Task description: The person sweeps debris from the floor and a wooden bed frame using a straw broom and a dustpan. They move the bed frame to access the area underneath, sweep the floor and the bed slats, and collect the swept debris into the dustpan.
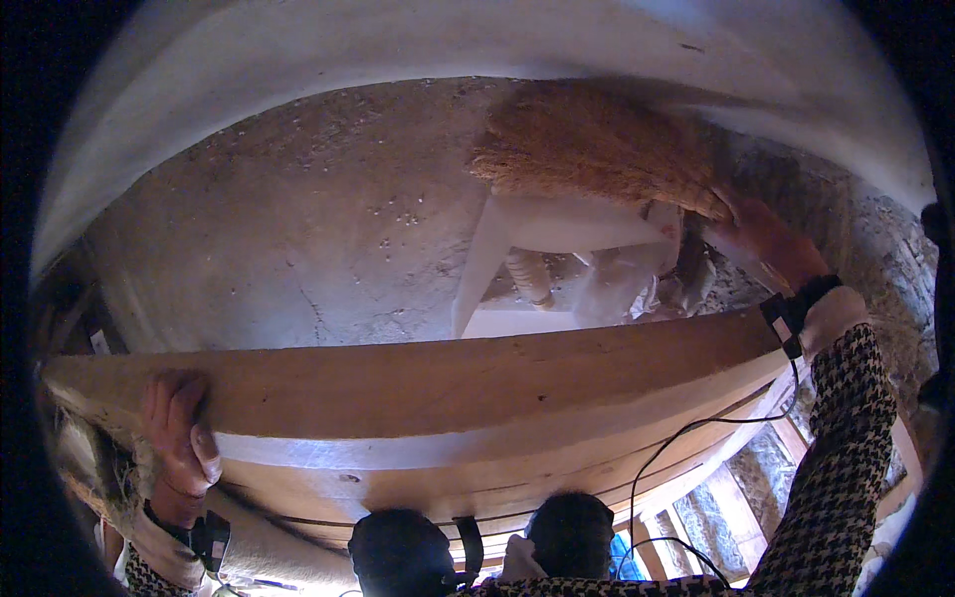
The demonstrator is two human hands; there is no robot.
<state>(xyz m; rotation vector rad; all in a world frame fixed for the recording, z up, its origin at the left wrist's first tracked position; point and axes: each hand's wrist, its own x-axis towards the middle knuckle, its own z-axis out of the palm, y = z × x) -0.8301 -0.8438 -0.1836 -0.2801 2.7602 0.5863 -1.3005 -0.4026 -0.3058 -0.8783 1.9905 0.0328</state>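
Note:
A thick wooden beam (398, 393) crosses the view from left to right in front of me. My left hand (181, 433) is closed over its left end, fingers over the top and thumb on the near side. Beyond the beam, at the upper right, lies a brown fibrous mat (597, 144), like an insulation batt. My right hand (771, 239) reaches past the beam and grips the mat's right edge; the fingertips are partly hidden. Below the mat is a white panel (567, 224) with an opening, and a ridged pipe (529, 277) shows inside.
A dusty grey surface (288, 219) with white crumbs spreads beyond the beam. A curved white surface (448, 40) bounds the top. Rough stonework (895, 259) stands at right. A black cable (686, 428) hangs from my right wrist. Two dark rounded shapes (398, 547) sit at the lower edge.

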